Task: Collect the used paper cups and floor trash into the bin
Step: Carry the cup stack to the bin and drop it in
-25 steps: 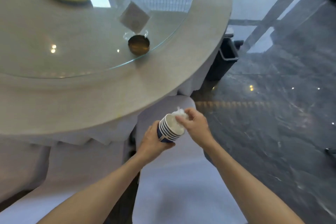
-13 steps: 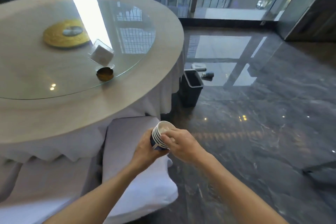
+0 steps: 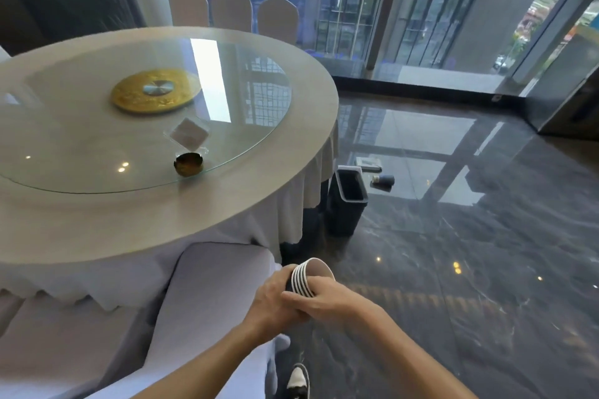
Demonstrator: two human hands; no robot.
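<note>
Head view: we clasp the nested paper cups (image 3: 306, 280) with left hand (image 3: 270, 300) and right hand (image 3: 324, 301) closed around them, keeping the stack together, well apart from the bin (image 3: 348, 201) beside the worktop (image 3: 227, 204).

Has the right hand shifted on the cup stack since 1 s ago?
Yes. The right hand went from the cup stack mouth to gripping its side.

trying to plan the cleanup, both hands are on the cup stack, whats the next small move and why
Probably carry the stack of cups forward to the dark bin by the table and drop it in. Both the left hand and right hand grip the stack, the bin stands open on the floor ahead, and a dark cup and flat litter lie on the floor just beyond it.
</note>
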